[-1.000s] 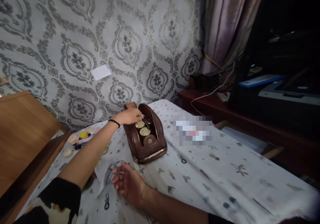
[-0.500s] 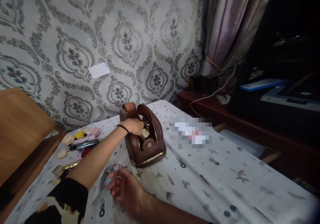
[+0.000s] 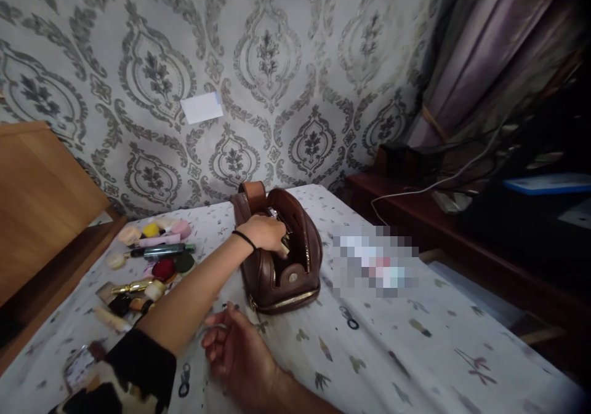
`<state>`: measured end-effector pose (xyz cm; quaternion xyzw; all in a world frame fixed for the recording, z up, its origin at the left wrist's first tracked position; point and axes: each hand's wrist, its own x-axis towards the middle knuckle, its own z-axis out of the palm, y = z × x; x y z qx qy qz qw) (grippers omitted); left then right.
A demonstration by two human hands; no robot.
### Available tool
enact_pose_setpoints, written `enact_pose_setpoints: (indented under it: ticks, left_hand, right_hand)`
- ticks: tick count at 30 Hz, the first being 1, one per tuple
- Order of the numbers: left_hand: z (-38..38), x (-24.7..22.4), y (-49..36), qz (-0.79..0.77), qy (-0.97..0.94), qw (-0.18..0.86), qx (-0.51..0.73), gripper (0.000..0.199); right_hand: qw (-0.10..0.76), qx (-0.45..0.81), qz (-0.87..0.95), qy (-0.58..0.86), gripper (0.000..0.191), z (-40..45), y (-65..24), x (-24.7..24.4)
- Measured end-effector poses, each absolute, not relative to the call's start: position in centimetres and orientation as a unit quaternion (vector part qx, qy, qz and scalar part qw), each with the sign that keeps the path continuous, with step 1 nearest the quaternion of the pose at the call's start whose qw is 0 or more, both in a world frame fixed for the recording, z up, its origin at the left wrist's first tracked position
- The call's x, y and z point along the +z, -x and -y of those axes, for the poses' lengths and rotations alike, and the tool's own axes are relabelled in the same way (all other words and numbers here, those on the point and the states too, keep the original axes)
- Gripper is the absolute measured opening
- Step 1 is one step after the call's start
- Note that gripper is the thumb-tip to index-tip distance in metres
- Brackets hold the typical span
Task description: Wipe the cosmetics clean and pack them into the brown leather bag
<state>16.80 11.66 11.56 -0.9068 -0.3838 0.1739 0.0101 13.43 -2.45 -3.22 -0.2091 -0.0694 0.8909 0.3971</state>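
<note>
A brown leather toiletry bag (image 3: pixel 284 300) stands unzipped on the patterned cloth, its flap with a round snap folded inward at the front. My left hand (image 3: pixel 265 234), with a black band at the wrist, reaches down into its opening. The fingers are bent around a small gold-beige item (image 3: pixel 283 248) whose kind I cannot make out. Other small things in the bag are partly hidden behind the hand. My right hand (image 3: pixel 240 352) rests palm up in front of the bag, fingers loosely curled and apart, holding nothing.
Several cosmetics lie left of my arm: a green tube (image 3: pixel 168 251), a dark red round item (image 3: pixel 164 269) and a gold tube (image 3: pixel 132 287). A pixelated object (image 3: pixel 376 260) lies right of the bag. A wooden panel (image 3: pixel 46 192) stands left, a dark red desk (image 3: pixel 406 199) right.
My left hand has shifted slightly inside the bag, and the gold-beige item shows differently at its fingers. My right hand stays palm up. The view has turned a little left.
</note>
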Motion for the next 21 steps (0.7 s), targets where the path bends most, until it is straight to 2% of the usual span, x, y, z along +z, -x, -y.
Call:
enact_pose_setpoints:
  ticks: [2,4,6,10,12,16,21]
  left_hand:
    - [-11.4,12.2,-15.8,0.355,0.921,-0.02,0.156,0.031]
    - [-10.9,12.5,-14.3,0.304,0.946,-0.062,0.096,0.037]
    - [-10.1,12.2,-12.6,0.264,0.961,-0.086,-0.01,0.038]
    - [-7.4,9.8,-9.3,0.269,0.922,-0.086,-0.264,0.022]
    - [-5.6,8.3,-7.8,0.287,0.894,-0.079,-0.335,0.024]
    - [-2.1,5.6,-5.0,0.32,0.877,-0.072,-0.351,0.024]
    - [0.1,2.6,-1.6,0.367,0.878,-0.07,-0.3,0.023]
  right_hand:
    - [0.382,0.898,0.068,0.209,0.043,2.3,-13.5,-3.4]
    - [0.371,0.903,0.064,0.208,0.043,2.2,-13.5,-3.5]
    - [0.375,0.902,0.06,0.206,0.043,2.2,-13.6,-3.6]
    - [0.387,0.898,0.06,0.201,0.041,2.1,-13.7,-3.8]
    - [0.39,0.898,0.057,0.196,0.037,2.1,-13.8,-3.9]
    - [0.416,0.886,0.057,0.199,0.027,2.1,-13.6,-4.3]
    - [0.416,0.883,0.067,0.209,0.028,2.1,-13.5,-3.9]
